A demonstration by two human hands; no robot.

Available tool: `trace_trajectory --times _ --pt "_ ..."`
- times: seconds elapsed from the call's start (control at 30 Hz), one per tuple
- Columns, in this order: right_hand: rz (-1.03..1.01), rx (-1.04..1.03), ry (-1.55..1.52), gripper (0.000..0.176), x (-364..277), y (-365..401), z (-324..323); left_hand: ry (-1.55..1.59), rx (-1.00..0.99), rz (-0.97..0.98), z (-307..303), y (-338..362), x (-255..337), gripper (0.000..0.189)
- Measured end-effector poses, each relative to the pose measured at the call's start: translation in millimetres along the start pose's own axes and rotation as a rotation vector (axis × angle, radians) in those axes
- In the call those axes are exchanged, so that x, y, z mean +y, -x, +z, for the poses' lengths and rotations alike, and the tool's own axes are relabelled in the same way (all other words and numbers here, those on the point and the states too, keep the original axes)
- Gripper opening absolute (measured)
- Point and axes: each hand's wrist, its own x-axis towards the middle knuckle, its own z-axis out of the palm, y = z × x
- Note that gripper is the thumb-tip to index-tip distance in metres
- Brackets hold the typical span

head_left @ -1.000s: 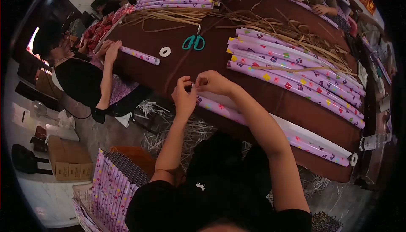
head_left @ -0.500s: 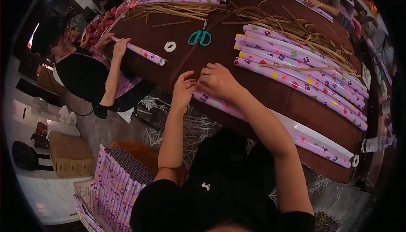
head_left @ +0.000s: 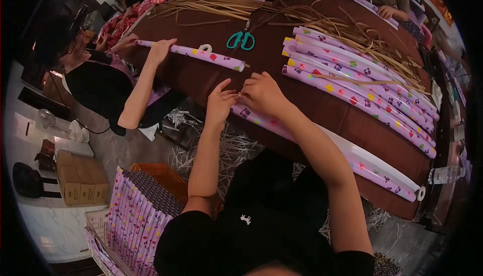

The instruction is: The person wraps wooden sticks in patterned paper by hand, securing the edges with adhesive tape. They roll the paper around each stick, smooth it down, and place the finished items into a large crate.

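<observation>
A long roll of purple wrapping paper with colourful gift-box prints lies along the near table edge, a white strip showing on its upper side. My left hand grips its left end, with the index finger raised and the other fingers against the paper. My right hand is closed at the same end, fingers curled down and pinching the paper; the fingertips are partly hidden. A roll of white tape stands by the far right end of the roll.
Teal scissors and several printed rolls lie ahead, with brown strips behind. A co-worker at left holds another roll near white tape. A bottle stands right. A crate of rolls sits below left.
The co-worker at left has pushed their roll to the right, closer to my hands. My own hands stay at the roll's end with only slight finger movement.
</observation>
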Motion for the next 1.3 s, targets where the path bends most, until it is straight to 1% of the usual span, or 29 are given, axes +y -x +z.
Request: trace_trajectory --times 0.03,0.07,0.13,0.37,0.47,0.53,0.63,0.77,0.83,0.97,1.03,1.13,1.3 --pt "0.057 0.007 -0.053 0.011 -1 1 1 0.006 0.001 -0.001 0 0 0 0.066" --pt "0.059 0.005 -0.054 0.011 0 2 1 0.006 0.001 -0.004 0 0 -1 0.066" --pt "0.172 -0.046 -0.175 0.013 1 1 2 0.031 0.004 0.007 -1 0 -4 0.068" --pt "0.178 -0.035 -0.213 0.013 3 2 1 0.023 0.009 -0.002 -2 -2 -7 0.068" --pt "0.144 -0.028 -0.194 0.012 2 0 3 0.025 0.001 0.009 -3 -2 -8 0.068" --pt "0.13 0.033 -0.149 0.01 1 0 5 0.003 0.003 0.027 -3 -2 -8 0.068" --pt "0.089 0.053 -0.106 0.01 0 -1 5 -0.007 0.027 0.017 0 -1 -6 0.068" --pt "0.124 0.025 -0.123 0.012 -2 -1 -2 -0.01 0.05 0.017 2 1 -5 0.068" --pt "0.026 0.059 -0.012 0.013 -1 -1 1 -0.019 0.047 0.016 1 -1 -6 0.068" --pt "0.011 0.062 0.043 0.014 -6 -2 0 0.002 0.04 0.021 -1 -4 -11 0.068" --pt "-0.022 0.093 0.128 0.013 -7 -2 -3 0.021 0.035 0.031 -2 -4 -10 0.069" --pt "-0.034 0.036 0.137 0.011 -7 -2 -3 0.0 0.031 0.036 2 1 -6 0.071" --pt "-0.06 0.035 0.15 0.011 -8 -1 0 -0.035 0.063 0.008 8 4 -1 0.073"
